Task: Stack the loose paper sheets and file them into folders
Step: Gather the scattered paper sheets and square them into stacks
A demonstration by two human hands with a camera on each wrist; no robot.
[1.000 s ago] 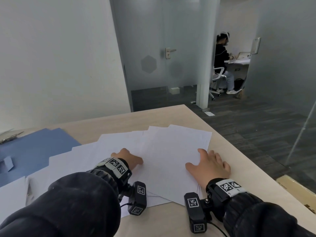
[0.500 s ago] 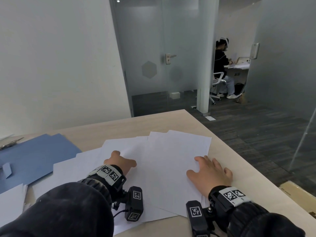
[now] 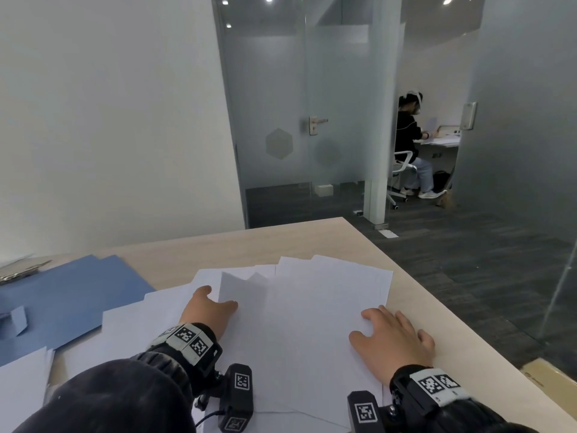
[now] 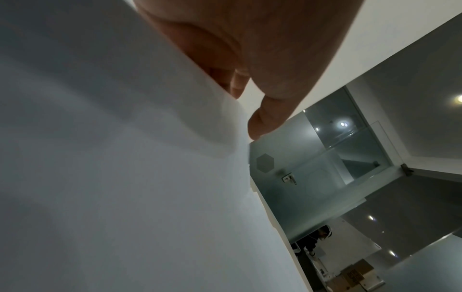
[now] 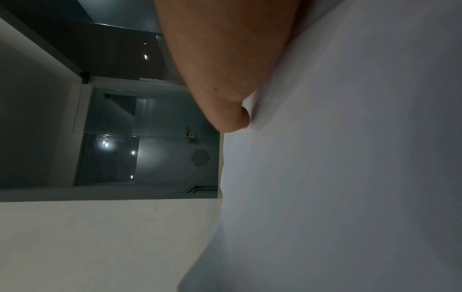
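Blue folders (image 3: 62,295) lay at the surface's (image 3: 281,242) left. Left hand (image 3: 206,307) had fingers tucked under one lifted sheet (image 3: 243,295), thumb on top, pinching it; right hand (image 3: 393,339) lay flat, fingers spread, on the fanned paper sheets (image 3: 312,323), too overlapped to count.

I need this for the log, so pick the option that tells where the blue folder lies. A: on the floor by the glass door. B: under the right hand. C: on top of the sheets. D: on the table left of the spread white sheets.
D: the blue folder lies flat on the table, left of the white sheets.
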